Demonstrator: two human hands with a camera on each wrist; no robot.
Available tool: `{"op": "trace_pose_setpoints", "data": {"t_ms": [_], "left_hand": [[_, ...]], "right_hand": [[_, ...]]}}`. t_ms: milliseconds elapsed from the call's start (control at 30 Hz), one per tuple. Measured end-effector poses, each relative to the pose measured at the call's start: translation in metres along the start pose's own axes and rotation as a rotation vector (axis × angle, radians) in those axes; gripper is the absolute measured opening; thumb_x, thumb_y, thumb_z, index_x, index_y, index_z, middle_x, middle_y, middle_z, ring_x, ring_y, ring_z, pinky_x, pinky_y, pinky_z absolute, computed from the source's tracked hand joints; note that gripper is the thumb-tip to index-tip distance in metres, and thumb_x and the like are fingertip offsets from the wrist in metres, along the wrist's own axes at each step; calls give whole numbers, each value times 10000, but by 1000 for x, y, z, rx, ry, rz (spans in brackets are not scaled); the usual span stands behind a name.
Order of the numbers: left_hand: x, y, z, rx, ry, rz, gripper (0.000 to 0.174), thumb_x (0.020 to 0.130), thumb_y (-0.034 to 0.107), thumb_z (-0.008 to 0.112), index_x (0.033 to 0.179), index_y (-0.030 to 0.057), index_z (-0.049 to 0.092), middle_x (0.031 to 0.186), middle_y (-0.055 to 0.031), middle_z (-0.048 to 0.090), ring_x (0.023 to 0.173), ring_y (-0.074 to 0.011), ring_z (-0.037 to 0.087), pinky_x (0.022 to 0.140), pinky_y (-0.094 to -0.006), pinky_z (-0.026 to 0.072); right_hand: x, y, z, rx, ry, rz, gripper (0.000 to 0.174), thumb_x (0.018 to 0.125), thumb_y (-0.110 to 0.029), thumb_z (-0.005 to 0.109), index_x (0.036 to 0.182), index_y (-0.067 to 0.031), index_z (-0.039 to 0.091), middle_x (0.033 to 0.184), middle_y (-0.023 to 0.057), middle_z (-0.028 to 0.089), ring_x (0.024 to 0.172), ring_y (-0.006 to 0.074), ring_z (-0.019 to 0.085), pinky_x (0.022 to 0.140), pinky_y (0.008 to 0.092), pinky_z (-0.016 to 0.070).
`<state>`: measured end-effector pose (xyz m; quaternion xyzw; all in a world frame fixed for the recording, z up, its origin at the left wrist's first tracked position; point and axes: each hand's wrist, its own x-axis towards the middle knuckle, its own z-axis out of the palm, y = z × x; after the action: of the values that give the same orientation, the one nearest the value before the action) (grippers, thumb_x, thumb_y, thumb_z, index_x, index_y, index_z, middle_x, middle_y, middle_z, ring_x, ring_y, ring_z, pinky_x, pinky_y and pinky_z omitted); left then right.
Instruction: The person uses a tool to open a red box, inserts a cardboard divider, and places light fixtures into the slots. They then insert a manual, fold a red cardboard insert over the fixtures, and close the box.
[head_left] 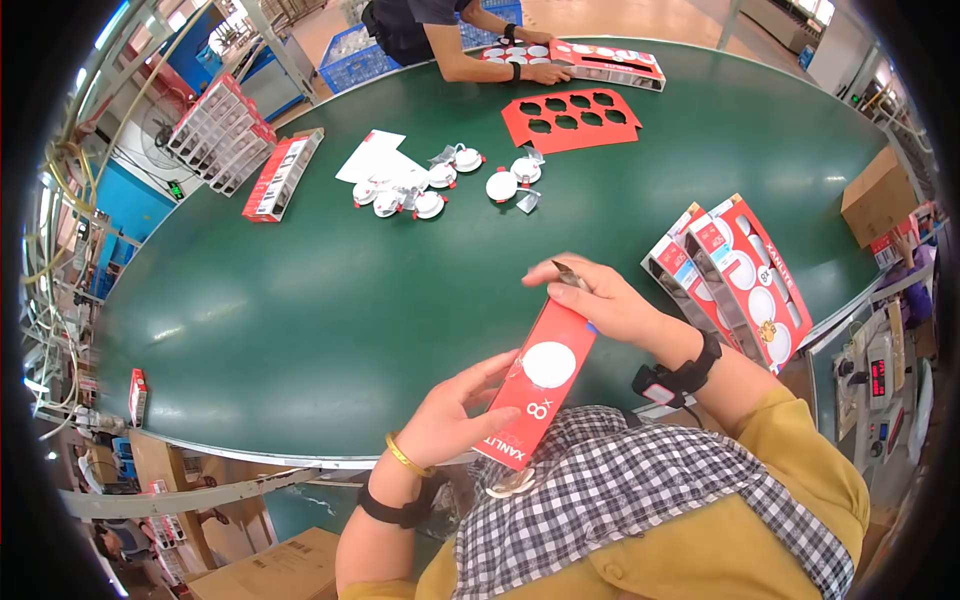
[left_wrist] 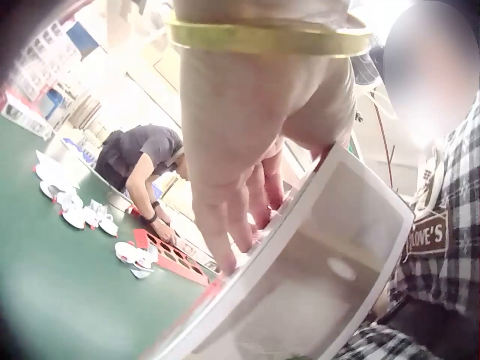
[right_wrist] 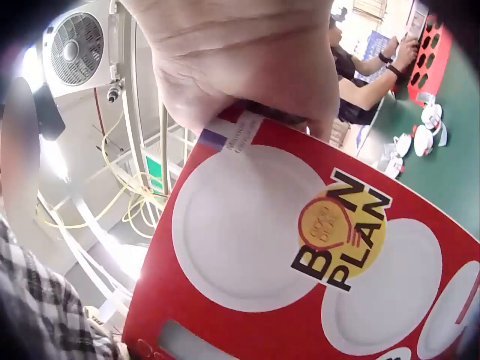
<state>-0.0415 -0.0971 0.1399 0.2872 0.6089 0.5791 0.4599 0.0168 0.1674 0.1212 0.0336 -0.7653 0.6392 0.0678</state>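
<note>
My left hand grips a red XANLITE carton near its lower end, thumb on the printed front. In the left wrist view, its fingers bend over the carton's edge, beside the pale inner side. The right hand is at the carton's far end, its thumb along the edge. A dark, thin, pointed thing shows between that thumb and the fingers; its kind cannot be told. In the right wrist view the palm covers the end of the carton's red face, printed with white discs and a BON PLAN badge.
Two XANLITE cartons lie at right. Several white downlights and white sheets lie across the green table. Beyond is a red insert with holes. A person handles another carton opposite. Stacked cartons stand far left.
</note>
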Motion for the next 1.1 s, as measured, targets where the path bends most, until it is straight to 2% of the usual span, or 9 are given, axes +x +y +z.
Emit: {"op": "trace_pose_setpoints", "data": {"t_ms": [33, 100, 133, 200, 400, 600, 900, 1000, 1100], "left_hand": [[-3, 2, -3, 9, 6, -4, 661, 878, 101, 729, 1465, 14, 436, 1403, -153, 544, 1254, -244, 573, 1062, -394, 466], [-9, 5, -6, 221, 118, 29, 520, 864, 109, 748, 1347, 29, 571, 1271, -134, 632, 1104, -236, 665, 969, -366, 539], [-12, 10, -4, 226, 124, 19, 520, 864, 109, 748, 1347, 29, 571, 1271, -134, 632, 1104, -236, 665, 969, -366, 539], [-13, 25, 2, 591, 289, 152, 308, 855, 50, 748, 1153, 20, 680, 1099, -113, 690, 964, -211, 706, 825, -331, 587], [-3, 34, 6, 1098, 330, 413, 177, 818, 74, 745, 989, 37, 712, 823, -95, 681, 730, -249, 671, 631, -335, 542], [6, 53, 9, 1303, 169, 319, 86, 845, 119, 703, 899, 55, 680, 781, -92, 646, 697, -283, 646, 614, -376, 530], [4, 57, 27, 1584, 171, 178, 84, 843, 116, 692, 894, 52, 673, 783, -94, 653, 708, -280, 653, 611, -377, 532], [3, 54, 15, 1328, 218, 314, 91, 836, 116, 702, 893, 48, 685, 773, -94, 659, 704, -277, 651, 615, -375, 532], [4, 54, 17, 1289, 262, 283, 96, 831, 119, 712, 896, 50, 696, 765, -93, 663, 699, -276, 648, 619, -377, 533]], "right_hand": [[-3, -4, 4, 232, -58, 198, 305, 1008, -212, 528, 1239, -24, 592, 1050, 44, 630, 962, 107, 581, 851, 283, 478], [-5, -3, 9, 196, -35, 190, 304, 1010, -214, 518, 1234, -22, 592, 1018, 50, 643, 927, 107, 590, 835, 285, 486], [-6, -1, 12, 154, -5, 186, 304, 1012, -215, 509, 1229, -19, 593, 985, 57, 655, 892, 108, 599, 820, 287, 493], [-7, -3, 16, 121, -2, 187, 309, 1013, -217, 501, 1231, -16, 591, 975, 58, 656, 878, 109, 601, 808, 287, 496], [-11, -2, 17, 98, 7, 176, 324, 1011, -216, 484, 1235, -8, 590, 953, 67, 659, 856, 116, 603, 788, 289, 498], [-12, -4, 19, 76, 32, 156, 338, 1006, -208, 478, 1261, -15, 589, 944, 82, 660, 846, 134, 607, 787, 297, 500], [-14, -3, 19, 32, 58, 125, 344, 989, -186, 482, 1274, -24, 586, 937, 123, 667, 857, 182, 628, 801, 331, 508], [-13, -2, 20, 17, 68, 97, 343, 984, -177, 479, 1272, -24, 585, 944, 140, 671, 865, 216, 640, 812, 350, 510], [-11, -3, 20, 1, 69, 94, 339, 981, -170, 473, 1266, -24, 584, 963, 154, 675, 876, 250, 649, 825, 367, 510]]}}
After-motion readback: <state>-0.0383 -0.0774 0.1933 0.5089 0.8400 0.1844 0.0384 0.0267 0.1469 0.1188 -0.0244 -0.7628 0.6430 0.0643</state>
